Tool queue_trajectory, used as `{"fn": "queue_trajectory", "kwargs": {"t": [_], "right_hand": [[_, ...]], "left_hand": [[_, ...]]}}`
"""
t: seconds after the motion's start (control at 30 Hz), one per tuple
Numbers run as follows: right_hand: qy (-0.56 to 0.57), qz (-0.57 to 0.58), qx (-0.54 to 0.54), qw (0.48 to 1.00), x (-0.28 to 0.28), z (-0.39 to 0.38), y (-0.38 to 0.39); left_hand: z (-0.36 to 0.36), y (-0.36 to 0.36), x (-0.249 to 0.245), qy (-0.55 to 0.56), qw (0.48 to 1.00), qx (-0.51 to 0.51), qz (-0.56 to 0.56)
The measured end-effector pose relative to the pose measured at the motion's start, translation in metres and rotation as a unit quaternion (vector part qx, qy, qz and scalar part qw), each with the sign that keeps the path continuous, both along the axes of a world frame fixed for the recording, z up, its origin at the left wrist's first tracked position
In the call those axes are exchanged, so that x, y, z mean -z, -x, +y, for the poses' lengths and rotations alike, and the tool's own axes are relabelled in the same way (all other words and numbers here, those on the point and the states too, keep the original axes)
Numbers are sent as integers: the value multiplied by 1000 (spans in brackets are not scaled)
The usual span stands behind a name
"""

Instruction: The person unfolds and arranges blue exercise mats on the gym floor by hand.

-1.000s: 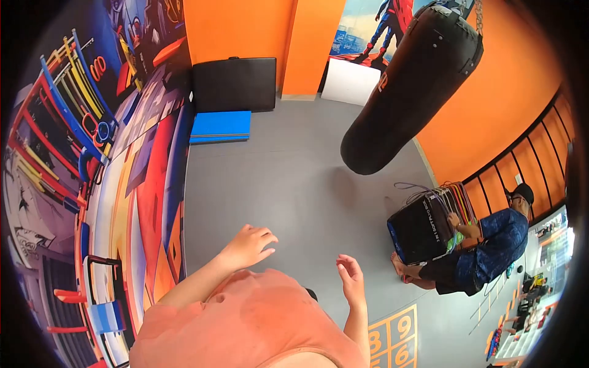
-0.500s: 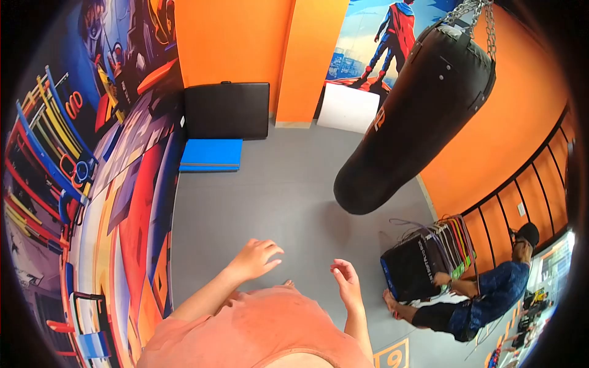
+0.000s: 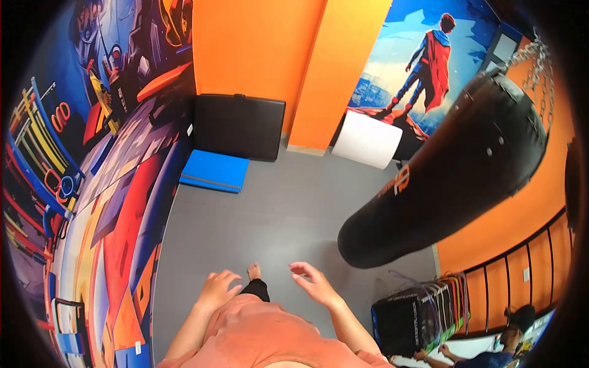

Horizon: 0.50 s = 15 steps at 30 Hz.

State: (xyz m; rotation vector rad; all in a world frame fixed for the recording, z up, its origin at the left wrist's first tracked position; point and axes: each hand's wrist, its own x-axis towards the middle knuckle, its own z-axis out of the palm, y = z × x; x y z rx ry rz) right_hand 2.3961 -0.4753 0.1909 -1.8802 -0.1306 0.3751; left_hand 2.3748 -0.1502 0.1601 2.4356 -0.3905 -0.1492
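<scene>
Both of my hands are raised in front of my orange shirt (image 3: 264, 331), apart from each other and holding nothing. At the left, my left hand (image 3: 219, 289) has its fingers apart and slightly curled. My right hand (image 3: 311, 283) is on the other side, fingers loosely spread. Between and below them one bare foot (image 3: 254, 270) shows on the grey floor (image 3: 264, 214). The black punching bag (image 3: 448, 172) hangs on chains (image 3: 537, 67) to the right, beyond my right hand and not touching it.
A blue folded mat (image 3: 215, 170) lies by a black panel (image 3: 239, 127) at the back wall. A white board (image 3: 367, 139) leans near the mural. At the lower right, another person (image 3: 491, 357) is beside a black box (image 3: 399, 325) with coloured bands.
The view has shifted, and the bag appears larger and nearer. My left hand has moved left and down, my right hand left. My foot and dark trouser leg now show more.
</scene>
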Motion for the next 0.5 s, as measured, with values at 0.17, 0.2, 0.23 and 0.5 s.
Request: {"fn": "queue_trajectory", "kwargs": {"t": [0.17, 0.2, 0.23, 0.5], "right_hand": [[62, -29, -108, 992, -35, -1, -118], [65, -29, -124, 990, -42, -4, -138], [69, -33, -141, 987, -50, -8, -161], [209, -60, -189, 958, -58, -48, -310]], "left_hand": [[4, -93, 5, 3, 997, -72, 7], [3, -113, 3, 3, 996, -85, 19], [0, -136, -1, 6, 996, -86, 15], [-30, -325, -5, -18, 998, -41, -44]]}}
